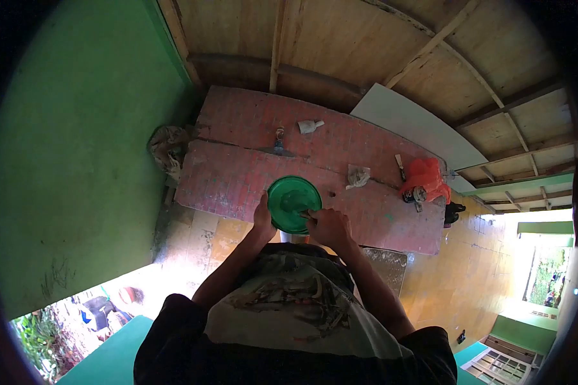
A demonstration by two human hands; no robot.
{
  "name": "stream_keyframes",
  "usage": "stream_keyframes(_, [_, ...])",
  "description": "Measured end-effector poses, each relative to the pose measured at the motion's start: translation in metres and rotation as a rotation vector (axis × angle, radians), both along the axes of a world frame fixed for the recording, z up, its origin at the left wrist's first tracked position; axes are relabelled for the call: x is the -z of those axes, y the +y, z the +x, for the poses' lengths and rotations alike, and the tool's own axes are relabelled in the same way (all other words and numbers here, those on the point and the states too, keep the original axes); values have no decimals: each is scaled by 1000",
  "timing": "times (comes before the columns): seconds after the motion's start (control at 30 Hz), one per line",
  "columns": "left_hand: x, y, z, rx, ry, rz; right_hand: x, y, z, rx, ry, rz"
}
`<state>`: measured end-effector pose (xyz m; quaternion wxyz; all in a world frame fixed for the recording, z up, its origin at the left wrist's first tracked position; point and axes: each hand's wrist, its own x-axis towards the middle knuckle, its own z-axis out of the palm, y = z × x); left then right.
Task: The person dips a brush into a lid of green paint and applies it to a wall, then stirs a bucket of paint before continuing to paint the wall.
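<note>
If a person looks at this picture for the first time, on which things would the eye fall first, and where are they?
Probably first on the bright green bowl near the centre, with the left hand at its left side and the right hand at its right edge. Next, perhaps, the red plastic bag toward the right end of the worn reddish table, and the large green wall on the left.

shirt (295,330): pale grey front, dark graphic print (302,298) | sleeves (170,330): short, black | hands (331,228): bare
</note>
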<state>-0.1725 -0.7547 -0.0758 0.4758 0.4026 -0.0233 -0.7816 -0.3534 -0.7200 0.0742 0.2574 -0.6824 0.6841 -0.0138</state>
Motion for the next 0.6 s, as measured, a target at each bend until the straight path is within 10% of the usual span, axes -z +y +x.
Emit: stream_keyframes(0.6, [5, 8, 1, 19, 63, -50, -17, -17, 4, -188, 120, 49])
